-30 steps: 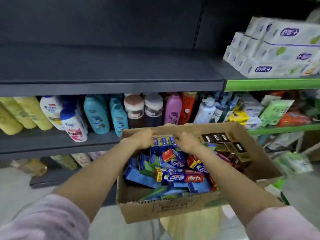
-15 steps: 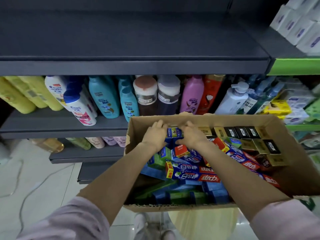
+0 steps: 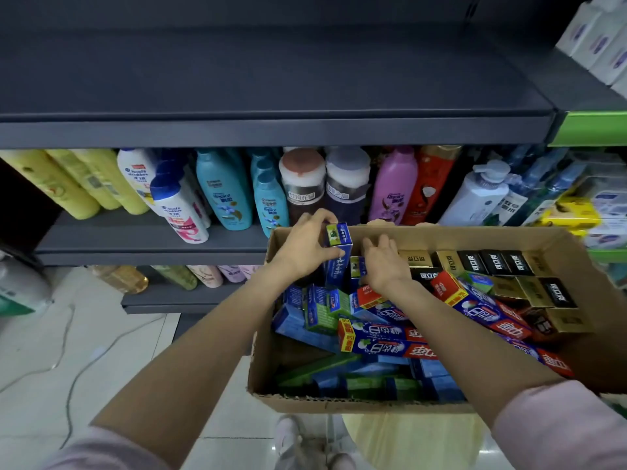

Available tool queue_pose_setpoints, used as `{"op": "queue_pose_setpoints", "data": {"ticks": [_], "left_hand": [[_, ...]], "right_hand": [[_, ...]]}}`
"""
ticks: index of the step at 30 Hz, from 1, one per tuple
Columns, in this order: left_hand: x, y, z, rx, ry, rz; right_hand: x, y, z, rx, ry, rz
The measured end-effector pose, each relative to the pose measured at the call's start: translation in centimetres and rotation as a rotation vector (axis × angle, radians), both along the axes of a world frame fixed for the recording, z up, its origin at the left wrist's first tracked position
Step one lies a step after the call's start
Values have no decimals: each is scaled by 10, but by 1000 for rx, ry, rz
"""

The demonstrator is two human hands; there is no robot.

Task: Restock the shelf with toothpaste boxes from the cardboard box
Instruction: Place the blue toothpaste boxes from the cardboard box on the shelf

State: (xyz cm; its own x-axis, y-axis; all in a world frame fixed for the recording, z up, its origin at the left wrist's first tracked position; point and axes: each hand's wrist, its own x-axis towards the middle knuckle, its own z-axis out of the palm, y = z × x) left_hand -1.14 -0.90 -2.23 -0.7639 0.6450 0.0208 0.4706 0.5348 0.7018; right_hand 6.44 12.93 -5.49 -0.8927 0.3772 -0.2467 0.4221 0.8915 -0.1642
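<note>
Dark shelving fills the wall, its top shelf [image 3: 271, 79] bare at twelve o'clock, shampoo bottles [image 3: 224, 191] crowding the tier below. At four o'clock the cardboard box [image 3: 339, 403] holds jumbled toothpaste. One blue toothpaste box [image 3: 337, 256] has now risen upright, pinched in the left hand [image 3: 305, 247]; restocking starts. The right hand [image 3: 385, 261], fingers spread, presses neighbouring boxes.

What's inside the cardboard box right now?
The cardboard box holds blue, green, red-ended and black-and-gold toothpaste boxes. The left hand grips one upright blue box. Lower layers and the bottom are covered.
</note>
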Motion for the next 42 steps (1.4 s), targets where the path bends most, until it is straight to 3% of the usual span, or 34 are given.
{"op": "queue_pose_setpoints", "data": {"ticks": [5,8,12,16,23,29,34,40,42], "left_hand": [[4,-18,15,253,-120,119],[5,-21,32,394,-184,276],[6,-22,63,503,-178,312],[9,-21,107,662,-278,341],[-7,-52,182,597,-248,296],[-45,-100,228,624,-404,235],[-102,-148,246,663,-384,297],[-183,-212,260,757,-424,388],[-208,-238,264,768,-422,405]], "right_hand": [[14,6,13,-104,71,72],[16,5,36,-278,281,51],[6,-3,93,-562,644,-69],[0,-18,143,-923,771,-18],[-28,-64,214,-1162,1001,-32],[-84,-117,256,-1195,1009,-113],[-145,-170,275,-1145,985,-146],[-210,-229,298,-1269,566,66],[-236,-245,302,-1294,507,106]]}}
